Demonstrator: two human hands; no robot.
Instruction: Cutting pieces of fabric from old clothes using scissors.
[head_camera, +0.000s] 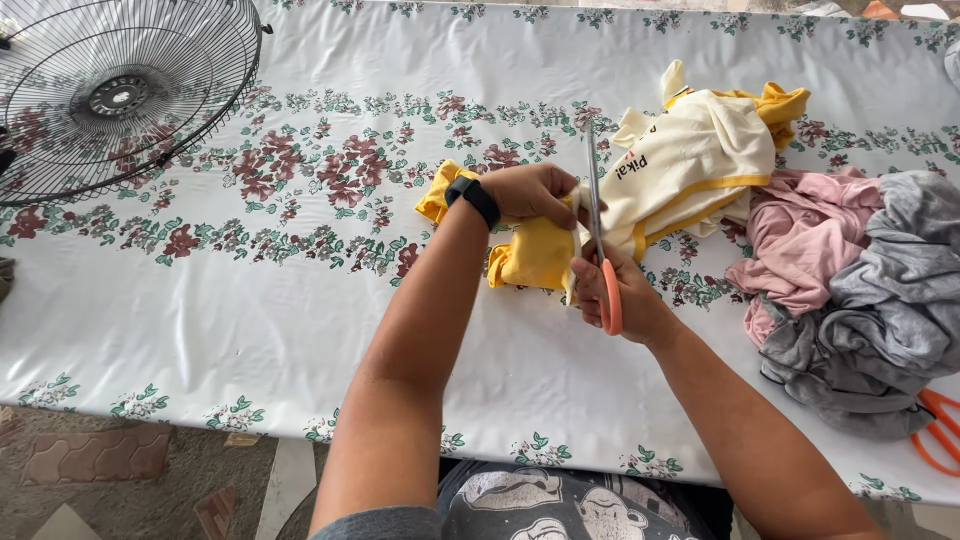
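Much of the yellow garment (690, 165) was hard to read: it lay bunched on the table (300, 320), its cream body and deeper yellow trim folded over themselves, so its full shape could not be made out. Its left end vanished under the left hand (530, 193), which was clenched on a fold of the soft cloth and pinned it to the table. A black band (473, 199) circled that wrist.

The right hand (615, 292) gripped the scissors (598, 235) by their orange plastic loops; its fingers were threaded through them, so most of the handles were covered. The thin steel blades pointed away from the person, up across the cloth between the two hands. Whether the blades stood apart or closed could not be told, as they showed only as one narrow line.

To the right lay a limp heap of jersey fabric, a pink piece (800, 245) and a grey piece (880, 310), touching the garment. A second pair of orange handles (938, 430) poked out from under the grey cloth and was cut off by the frame edge.

At the far left a round black wire fan guard (120, 95) was partly out of view. The table wore a glossy white cover printed with dark red flowers.
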